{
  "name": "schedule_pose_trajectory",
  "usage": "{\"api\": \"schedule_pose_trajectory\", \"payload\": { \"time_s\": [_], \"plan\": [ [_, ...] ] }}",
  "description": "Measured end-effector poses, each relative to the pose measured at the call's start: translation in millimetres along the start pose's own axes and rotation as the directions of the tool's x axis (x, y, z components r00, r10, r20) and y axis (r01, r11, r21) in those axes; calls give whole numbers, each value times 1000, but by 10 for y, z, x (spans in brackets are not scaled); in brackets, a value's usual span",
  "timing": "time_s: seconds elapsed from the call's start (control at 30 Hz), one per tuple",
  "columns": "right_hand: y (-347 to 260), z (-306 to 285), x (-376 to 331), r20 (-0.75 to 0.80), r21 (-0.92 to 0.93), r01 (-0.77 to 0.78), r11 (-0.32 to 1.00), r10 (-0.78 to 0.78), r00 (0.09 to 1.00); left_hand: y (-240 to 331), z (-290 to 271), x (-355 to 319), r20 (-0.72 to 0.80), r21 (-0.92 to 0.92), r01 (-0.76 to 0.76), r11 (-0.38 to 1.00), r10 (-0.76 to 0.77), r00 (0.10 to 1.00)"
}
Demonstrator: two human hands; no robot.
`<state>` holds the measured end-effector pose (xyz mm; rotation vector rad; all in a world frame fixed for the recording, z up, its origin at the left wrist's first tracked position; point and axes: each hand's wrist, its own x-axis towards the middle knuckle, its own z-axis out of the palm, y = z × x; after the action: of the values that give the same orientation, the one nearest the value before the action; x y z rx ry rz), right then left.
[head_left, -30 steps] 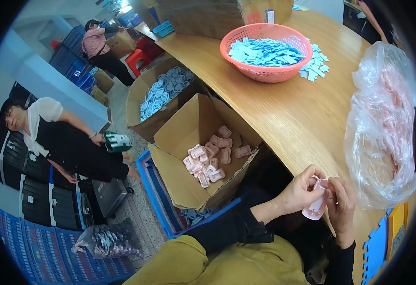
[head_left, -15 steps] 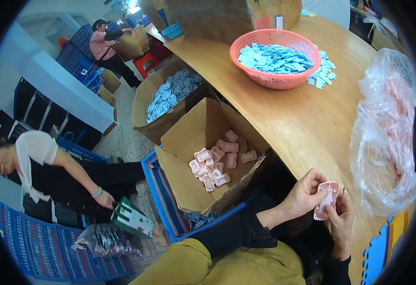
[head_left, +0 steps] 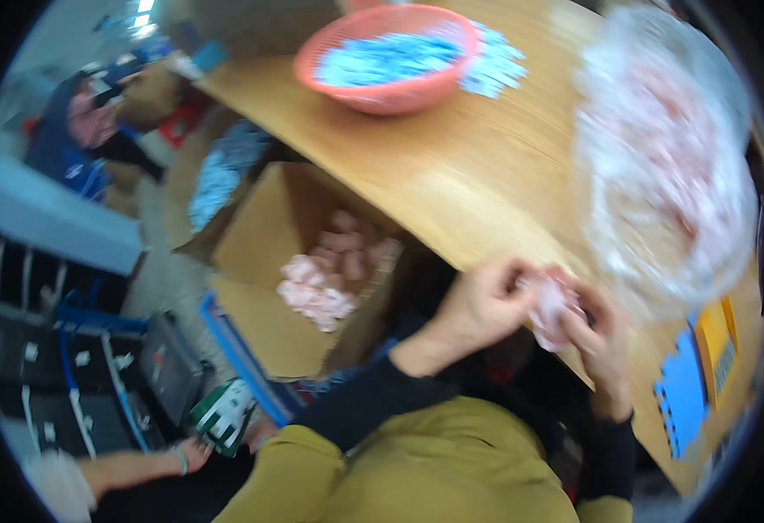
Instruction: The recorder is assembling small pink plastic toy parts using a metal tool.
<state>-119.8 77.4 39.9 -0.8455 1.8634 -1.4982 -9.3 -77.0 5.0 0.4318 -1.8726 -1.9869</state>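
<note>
A small pink plastic casing (head_left: 553, 315) is pinched between my two hands over the near edge of the wooden table. My left hand (head_left: 489, 303) grips its left side with thumb and fingers. On the other side, my right hand (head_left: 604, 338) closes on it with the thumb on its face. Motion blurs the casing, so its inner detail cannot be made out. More pink casings (head_left: 316, 295) lie heaped in an open cardboard box (head_left: 255, 314) to the left of my hands.
A coral plastic basket (head_left: 390, 98) of light-blue flat pieces (head_left: 386, 59) stands on the table (head_left: 451, 187), with loose ones beside it. A clear bag (head_left: 661, 174) of pink parts lies at right, above a blue foam mat (head_left: 682, 397). A co-worker's hand (head_left: 194, 455) holds a green-and-white package (head_left: 225, 417).
The view has swung, shifting table and boxes left and upward in the picture. The casing has tilted in my hands, and both still hold it. The nearby co-worker appears lower, mostly out of view.
</note>
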Motion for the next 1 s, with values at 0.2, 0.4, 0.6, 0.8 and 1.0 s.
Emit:
{"api": "schedule_pose_trajectory", "payload": {
  "time_s": [0.2,0.4,0.6,0.8,1.0],
  "plan": [
    [7,-33,30,10,118,-24,993,23,1000,150,45,27,38,-142,6,990,0,999],
    [73,-80,-68,27,99,-18,995,16,1000,82,174,54,39,-123,-31,992,36,999],
    [77,-132,-114,25,90,-20,996,18,1000,85,222,52,38,-22,-74,997,75,996],
    [101,-141,-117,1,67,19,998,-20,1000,78,235,61,35,5,-93,996,93,995],
    [90,-156,-121,52,280,-52,958,39,998,19,235,82,-3,-116,-15,993,14,1000]
  ]
}}
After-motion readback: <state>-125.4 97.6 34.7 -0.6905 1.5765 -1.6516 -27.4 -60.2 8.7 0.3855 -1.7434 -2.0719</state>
